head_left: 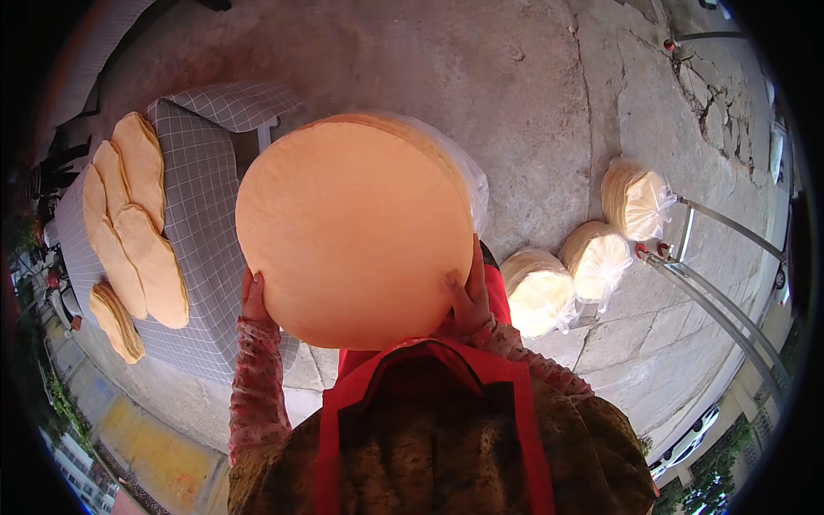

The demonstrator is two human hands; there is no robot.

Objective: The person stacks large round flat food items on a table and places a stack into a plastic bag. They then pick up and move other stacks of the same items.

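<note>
A thick stack of large, thin round sheets, which look like flatbreads (354,225), fills the middle of the view, close to my chest. Its top face is smooth and pale orange. Clear plastic film (473,174) shows along its far right edge. My left hand (255,296) grips the near left rim, thumb upward. On the near right rim rests my right hand (472,293), its thumb over the top sheet and its fingers along the side. What supports the stack from below is hidden.
On the left, a table with a grey checked cloth (199,154) carries several folded flatbreads (151,264). Three plastic-bagged stacks (595,254) stand on the concrete ground (450,58) at right. Metal rails (721,302) with red-tipped ends lie beyond them. Cracked paving (714,103) shows at the upper right.
</note>
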